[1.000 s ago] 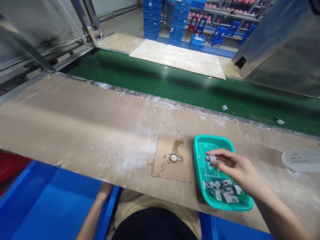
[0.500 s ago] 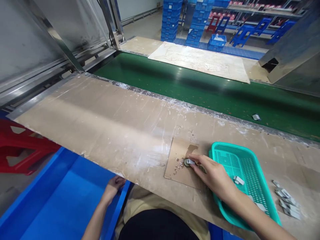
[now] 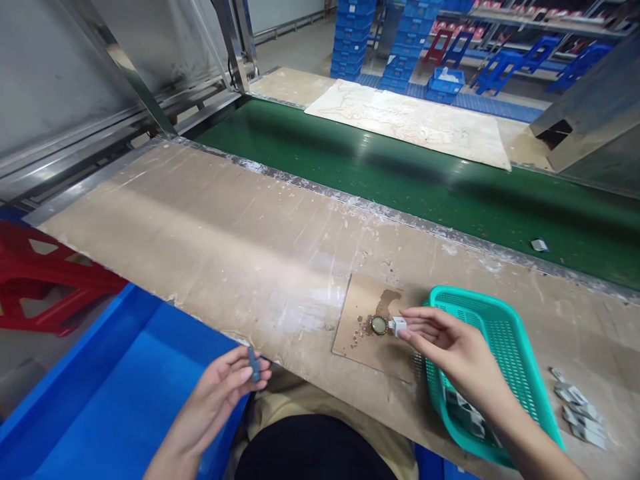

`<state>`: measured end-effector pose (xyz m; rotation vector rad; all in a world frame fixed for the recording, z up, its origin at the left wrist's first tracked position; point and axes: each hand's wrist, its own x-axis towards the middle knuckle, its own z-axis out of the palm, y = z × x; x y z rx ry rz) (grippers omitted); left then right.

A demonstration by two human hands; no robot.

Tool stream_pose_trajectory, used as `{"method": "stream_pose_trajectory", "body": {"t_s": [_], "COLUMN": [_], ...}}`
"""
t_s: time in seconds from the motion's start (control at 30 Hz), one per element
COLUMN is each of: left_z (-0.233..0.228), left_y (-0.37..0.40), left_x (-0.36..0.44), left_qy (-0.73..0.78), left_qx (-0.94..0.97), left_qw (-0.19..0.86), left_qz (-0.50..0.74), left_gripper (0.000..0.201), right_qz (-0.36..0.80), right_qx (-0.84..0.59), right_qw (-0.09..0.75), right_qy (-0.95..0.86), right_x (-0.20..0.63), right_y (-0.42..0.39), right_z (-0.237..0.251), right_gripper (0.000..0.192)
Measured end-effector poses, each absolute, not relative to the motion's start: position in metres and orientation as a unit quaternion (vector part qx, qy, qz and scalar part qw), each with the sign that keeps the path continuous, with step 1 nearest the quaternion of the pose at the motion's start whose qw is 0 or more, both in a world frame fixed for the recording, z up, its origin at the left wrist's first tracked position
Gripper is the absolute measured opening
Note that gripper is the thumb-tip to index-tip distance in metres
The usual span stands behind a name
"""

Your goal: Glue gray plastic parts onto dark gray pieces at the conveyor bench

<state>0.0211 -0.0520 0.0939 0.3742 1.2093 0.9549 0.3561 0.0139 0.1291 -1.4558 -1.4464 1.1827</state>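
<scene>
Between the thumb and fingers of my right hand (image 3: 453,350) is a small pale grey plastic block (image 3: 399,325). It is just right of a small round dark-rimmed dish (image 3: 379,325) on a square of brown cardboard (image 3: 350,340), stained by wet spots. Over the edge of the blue bin, my left hand (image 3: 220,393) pinches a small dark blue-grey plastic piece (image 3: 254,365). Beside my right forearm stands a turquoise basket (image 3: 517,353), with several grey pieces (image 3: 465,413) inside, partly hidden by the arm.
Several loose grey pieces (image 3: 580,410) lie right of the basket. A green conveyor belt (image 3: 320,150) runs behind the worktable (image 3: 210,247), carrying one small piece (image 3: 539,245). A large blue bin (image 3: 115,393) stands at lower left, beside a red stool (image 3: 45,280).
My right hand has drawn back from the round dish, holding the grey block. My left hand has risen from the bin's edge, and the dark piece now shows in its fingers.
</scene>
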Motion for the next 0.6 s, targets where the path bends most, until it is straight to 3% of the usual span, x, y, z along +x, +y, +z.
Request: {"method": "stream_pose_trajectory", "body": {"t_s": [0.27, 0.6], "left_z": [0.115, 0.116], "left_y": [-0.021, -0.023], "left_x": [0.139, 0.161], "left_qy": [0.373, 0.391], "left_qx": [0.167, 0.225], "left_qw": [0.786, 0.759], "left_qz": [0.463, 0.469], "left_gripper": [0.02, 0.025], "right_qz": [0.52, 0.501], "right_qx": [-0.553, -0.552], "right_qw": [0.428, 0.434], "right_qy": [-0.491, -0.507], "right_x": [0.329, 0.322], "right_y": [-0.012, -0.025], "right_z": [0.151, 0.152], "right_gripper": [0.023, 0.024]}}
